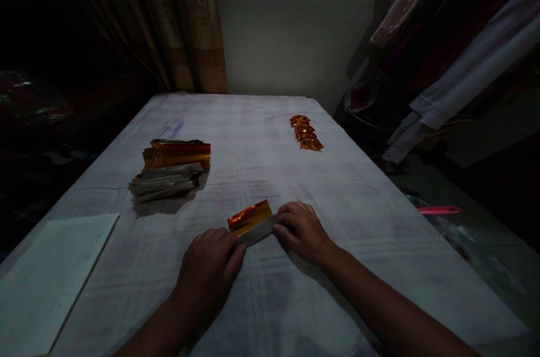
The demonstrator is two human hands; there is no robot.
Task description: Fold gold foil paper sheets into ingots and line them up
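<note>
A sheet of shiny gold foil paper (252,221) with a pale grey back lies partly folded near the front of the table. My left hand (211,264) pinches its left end, with the thumb along the near edge. At the right end, my right hand (301,230) has its fingers curled on the pale folded strip. Farther left sits a stack of gold foil sheets (181,154), some showing their grey sides. Several small folded gold foil pieces (304,132) lie in an overlapping row at the far right of the table.
A pale checked cloth covers the table (253,171). White paper (59,267) lies at the left front. A patterned curtain (189,25) hangs behind on the left, and clothes (476,64) hang at the right. Beyond the right edge is a pink handle (439,210).
</note>
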